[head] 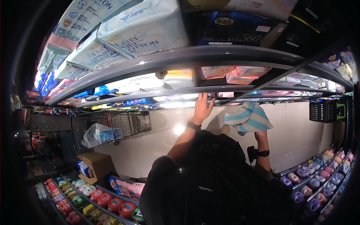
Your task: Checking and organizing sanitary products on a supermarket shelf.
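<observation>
My left hand (203, 109) reaches to the front edge of a lower shelf (180, 91). Its thumb stands apart from the extended fingers, and it holds nothing. The fingertips are at the shelf edge; whether they press on it I cannot tell. A white and light-blue striped cloth (249, 118) is bunched in my right hand (261, 134), hiding most of its fingers. Soft packs in pink wrapping (242, 75) sit on the shelf beyond my left hand. Higher up, large white cotton-product packs (140, 33) and dark packs (233, 31) line the top shelf.
A wire shopping cart (130, 123) with a plastic bag (97, 135) stands at left on the tiled floor (157, 149). Near it is a cardboard box (98, 166). Bottles (115, 204) fill racks behind me on both sides. A black basket (322, 111) is at far right.
</observation>
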